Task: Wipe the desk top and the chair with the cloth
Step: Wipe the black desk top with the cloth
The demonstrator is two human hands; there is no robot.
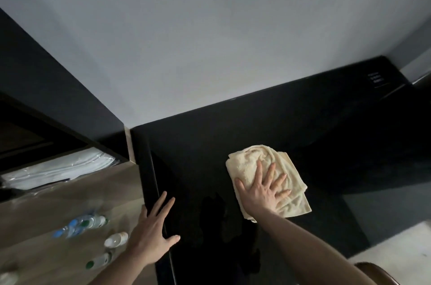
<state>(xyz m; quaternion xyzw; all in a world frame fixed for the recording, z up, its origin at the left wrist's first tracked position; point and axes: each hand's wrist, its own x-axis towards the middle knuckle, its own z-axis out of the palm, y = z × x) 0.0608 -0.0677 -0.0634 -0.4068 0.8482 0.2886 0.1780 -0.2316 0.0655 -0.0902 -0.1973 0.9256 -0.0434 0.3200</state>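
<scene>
A cream cloth lies crumpled on the glossy black desk top, right of its middle. My right hand presses flat on the cloth with fingers spread. My left hand rests open on the desk's left edge, fingers straight and the thumb on the black surface. A curved brown piece, perhaps the chair, shows at the bottom right corner; most of it is out of frame.
A lower wooden counter left of the desk carries water bottles, a white cup and folded white linen. A dark cabinet hangs over it. A grey wall backs the desk. A dark socket panel sits far right.
</scene>
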